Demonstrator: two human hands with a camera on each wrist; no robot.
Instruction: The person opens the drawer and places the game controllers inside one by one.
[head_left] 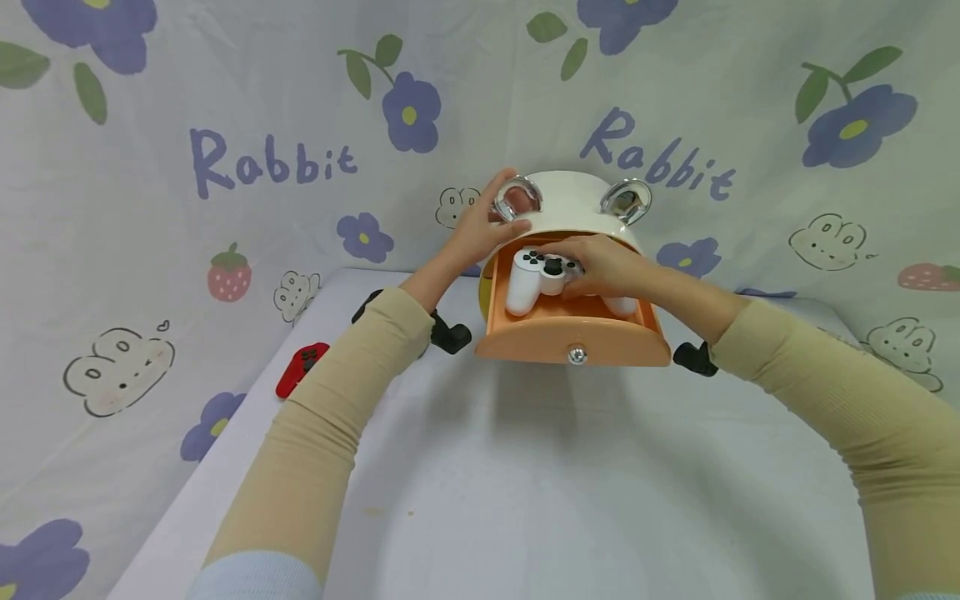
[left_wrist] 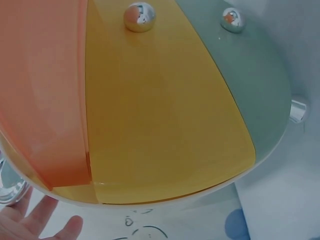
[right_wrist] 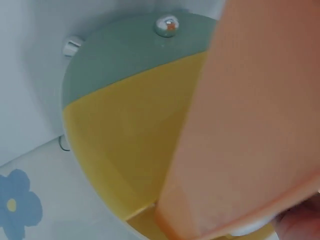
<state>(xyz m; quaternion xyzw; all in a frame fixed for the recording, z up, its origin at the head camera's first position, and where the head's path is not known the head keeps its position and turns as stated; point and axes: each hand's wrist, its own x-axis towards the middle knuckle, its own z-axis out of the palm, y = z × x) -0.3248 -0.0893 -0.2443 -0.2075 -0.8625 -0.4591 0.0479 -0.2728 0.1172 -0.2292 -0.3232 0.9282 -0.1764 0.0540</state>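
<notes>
Right hand (head_left: pixel 606 265) grips the white controller (head_left: pixel 552 285) behind the open drawer's front edge (head_left: pixel 555 328); spread left hand (head_left: pixel 482 225) seemingly touches an ear (head_left: pixel 536 193).

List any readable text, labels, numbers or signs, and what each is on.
"Rabbit": left side of the backdrop cloth, purple lettering.
"Rabbit": right side of the same cloth, purple lettering, slanting downward.
White controller: button marks too small to read.
Red controller: any marks too small to read.
Orange drawer: no lettering visible.
</notes>
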